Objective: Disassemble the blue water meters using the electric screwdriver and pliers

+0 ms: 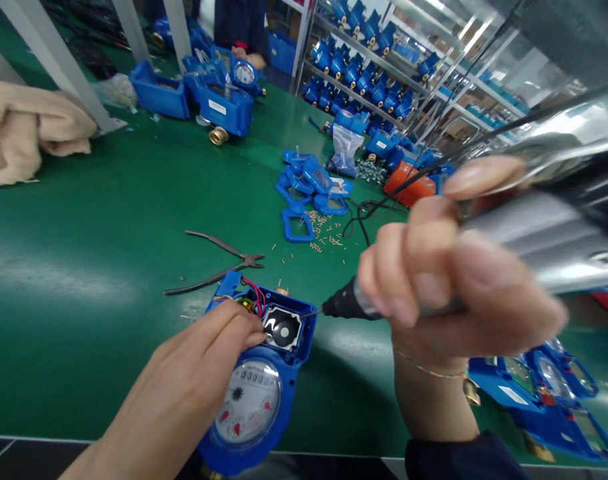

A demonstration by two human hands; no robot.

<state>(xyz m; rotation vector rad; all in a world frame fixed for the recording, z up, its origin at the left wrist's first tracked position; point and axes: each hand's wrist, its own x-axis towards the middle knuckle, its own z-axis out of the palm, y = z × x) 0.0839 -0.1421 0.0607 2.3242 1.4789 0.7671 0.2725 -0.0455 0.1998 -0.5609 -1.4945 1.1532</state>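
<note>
A blue water meter (pixel 283 393) lies near the table's front edge, its round dial (pixel 254 407) facing up. In its open upper compartment sit a black part in a white frame (pixel 283 328) and red and yellow wires (pixel 257 293). My left hand (pixel 184 380) lies over the meter's left side, fingers bent down into the compartment against the framed part; the fingertips are partly hidden. My right hand (pixel 434 280) is wrapped round a silver electric screwdriver (pixel 554 233). Its black nose points left, and the thin bit reaches the compartment's right side, by a corner of the framed part.
Pliers (pixel 247 260) lie open beyond the meter. Behind them are blue frames (pixel 298 225) and scattered small screws (pixel 324 230). More meters stand at back left (pixel 224 107) and front right (pixel 529 387). A cable (pixel 369 213) crosses the table. A co-worker (pixel 244 33) is at the far side.
</note>
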